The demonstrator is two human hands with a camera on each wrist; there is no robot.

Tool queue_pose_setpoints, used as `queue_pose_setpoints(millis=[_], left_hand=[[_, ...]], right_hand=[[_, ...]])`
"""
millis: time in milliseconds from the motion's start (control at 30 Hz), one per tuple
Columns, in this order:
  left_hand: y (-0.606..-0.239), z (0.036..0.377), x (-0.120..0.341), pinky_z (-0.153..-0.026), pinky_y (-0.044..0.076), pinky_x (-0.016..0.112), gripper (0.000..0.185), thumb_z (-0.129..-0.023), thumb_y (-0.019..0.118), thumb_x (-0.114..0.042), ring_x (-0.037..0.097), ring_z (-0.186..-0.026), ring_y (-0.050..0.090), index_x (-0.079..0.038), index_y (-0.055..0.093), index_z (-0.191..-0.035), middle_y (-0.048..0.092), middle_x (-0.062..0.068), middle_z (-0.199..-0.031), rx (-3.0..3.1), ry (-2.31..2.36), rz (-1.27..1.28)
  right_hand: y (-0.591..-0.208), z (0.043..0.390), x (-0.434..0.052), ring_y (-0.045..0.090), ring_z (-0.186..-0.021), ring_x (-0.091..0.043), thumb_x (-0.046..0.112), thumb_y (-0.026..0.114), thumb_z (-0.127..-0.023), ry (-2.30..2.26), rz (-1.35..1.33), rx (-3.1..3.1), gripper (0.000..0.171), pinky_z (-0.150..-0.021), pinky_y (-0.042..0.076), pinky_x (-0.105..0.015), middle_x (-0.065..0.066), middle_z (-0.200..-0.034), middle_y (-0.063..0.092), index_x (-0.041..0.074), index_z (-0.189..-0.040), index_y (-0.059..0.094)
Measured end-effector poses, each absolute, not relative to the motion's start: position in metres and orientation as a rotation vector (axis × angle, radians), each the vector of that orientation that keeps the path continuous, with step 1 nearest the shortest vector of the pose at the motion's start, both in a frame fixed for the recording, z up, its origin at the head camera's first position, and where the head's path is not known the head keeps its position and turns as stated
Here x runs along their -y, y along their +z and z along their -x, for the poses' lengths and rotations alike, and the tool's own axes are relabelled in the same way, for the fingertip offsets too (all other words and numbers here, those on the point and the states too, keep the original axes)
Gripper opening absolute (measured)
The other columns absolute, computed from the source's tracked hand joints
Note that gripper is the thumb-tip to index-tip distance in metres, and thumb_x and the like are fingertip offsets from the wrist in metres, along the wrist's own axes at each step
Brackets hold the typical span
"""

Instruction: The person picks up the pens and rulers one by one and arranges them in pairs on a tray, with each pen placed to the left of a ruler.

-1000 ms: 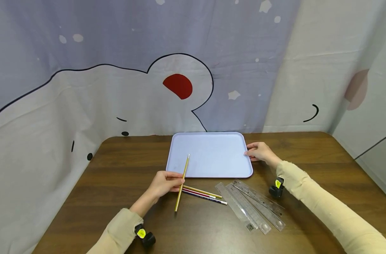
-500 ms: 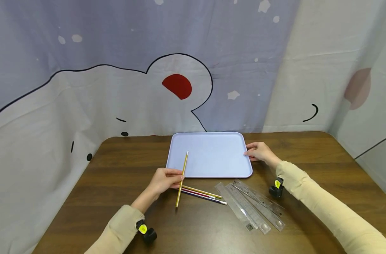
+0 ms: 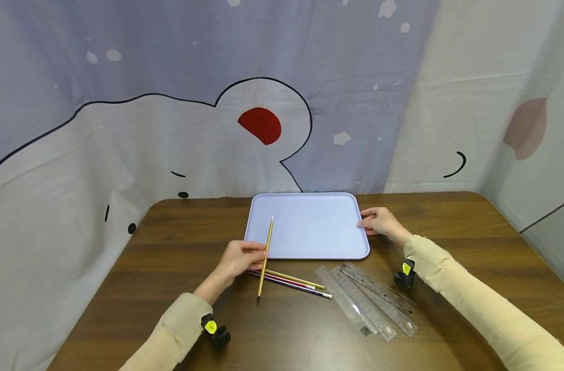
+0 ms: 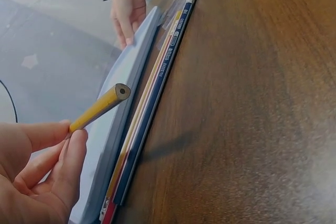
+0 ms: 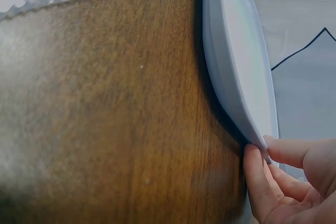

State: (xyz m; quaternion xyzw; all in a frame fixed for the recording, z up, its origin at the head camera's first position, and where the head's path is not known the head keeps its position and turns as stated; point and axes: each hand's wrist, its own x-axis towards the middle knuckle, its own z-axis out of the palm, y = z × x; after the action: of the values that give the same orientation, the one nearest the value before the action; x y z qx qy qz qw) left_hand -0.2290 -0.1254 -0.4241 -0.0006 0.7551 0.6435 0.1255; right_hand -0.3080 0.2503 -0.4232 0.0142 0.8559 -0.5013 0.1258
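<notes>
Between thumb and fingers, my left hand [image 3: 237, 259] pinches a yellow pencil [image 3: 269, 234], held above the table. Its eraser end reaches over the left front of the pale lilac tray [image 3: 314, 226]; in the left wrist view the unsharpened end of this pencil [image 4: 100, 107] points toward the camera. My right hand [image 3: 381, 222] grips the tray's right rim, thumb on top in the right wrist view. Just in front of the tray, another yellow pencil [image 3: 307, 281], a red pencil [image 3: 297, 283] and a dark blue pencil [image 3: 300, 288] lie side by side, their left ends near my left hand.
Several clear rulers [image 3: 344, 300] lie overlapping and fanned out at the front right of the tray. Behind the wooden table [image 3: 189, 232] hangs a printed curtain [image 3: 194, 139], close to the tray's far edge.
My left hand has moved slightly away from me and up with the yellow pencil, whose eraser end now reaches farther over the tray. My right hand keeps its place on the rim.
</notes>
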Motion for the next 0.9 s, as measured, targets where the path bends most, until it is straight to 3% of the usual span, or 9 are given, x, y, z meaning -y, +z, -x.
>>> queue_pose_setpoints(millis=[500,733,900], left_hand=[[-0.42,0.237,0.13,-0.063,0.061,0.023,0.026,-0.084,0.071,-0.007,0.007,-0.065,0.067,0.01,0.069,-0.103,0.073,0.01,-0.084,-2.258,1.876,-0.049],[-0.419,0.242,0.131,-0.065,0.061,0.023,0.03,-0.087,0.068,-0.004,0.007,-0.065,0.066,0.013,0.064,-0.111,0.072,0.013,-0.09,-2.262,1.858,0.033],[-0.419,0.245,0.13,-0.066,0.061,0.024,0.03,-0.086,0.068,-0.002,0.007,-0.065,0.066,0.014,0.064,-0.112,0.071,0.008,-0.085,-2.25,1.877,0.047]], right_hand=[[-0.424,0.308,-0.25,0.06,-0.07,-0.004,0.002,0.063,-0.09,-1.462,-0.04,-2.488,0.052,-0.069,0.061,-0.024,-0.014,-0.096,0.065,-0.017,-0.133,0.041],[-0.422,0.308,-0.25,0.06,-0.07,-0.004,0.002,0.063,-0.09,-1.465,-0.035,-2.482,0.053,-0.069,0.061,-0.025,-0.013,-0.094,0.064,-0.018,-0.133,0.04],[-0.423,0.308,-0.25,0.06,-0.07,-0.003,0.002,0.062,-0.09,-1.464,-0.034,-2.486,0.052,-0.069,0.061,-0.025,-0.013,-0.095,0.064,-0.018,-0.133,0.04]])
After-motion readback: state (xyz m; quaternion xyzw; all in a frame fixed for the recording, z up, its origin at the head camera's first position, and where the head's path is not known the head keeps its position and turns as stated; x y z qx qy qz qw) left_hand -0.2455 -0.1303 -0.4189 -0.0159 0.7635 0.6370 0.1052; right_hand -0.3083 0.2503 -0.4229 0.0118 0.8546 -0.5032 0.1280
